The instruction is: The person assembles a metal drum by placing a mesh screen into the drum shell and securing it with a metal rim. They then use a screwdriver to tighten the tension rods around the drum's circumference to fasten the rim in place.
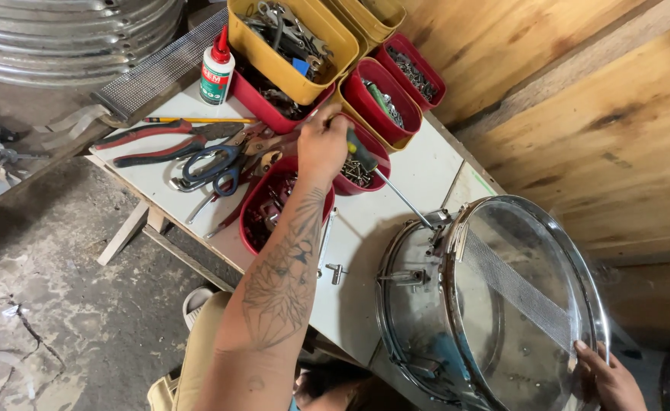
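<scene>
A wooden wall backs the white desk [419, 171]. The snare drum [487, 304] leans tilted at its near right edge, the right hand [613, 380] gripping its rim. The left hand [321, 144] (reaching over red bins) holds a green-handled screwdriver [384, 179], its shaft slanting down-right to the drum's lug.

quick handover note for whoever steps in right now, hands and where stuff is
Left hand reaches over the red bins, fingers at a small red bin of screws, with a green-handled screwdriver beside it; whether it grips the tool is unclear.
Right hand steadies the snare drum by its rim; the drum lies on its side against the white table.
Screwdriver tip sits at a drum lug.
Pliers and scissors lie left of the bins.
Progress on the drum can't be judged.
</scene>
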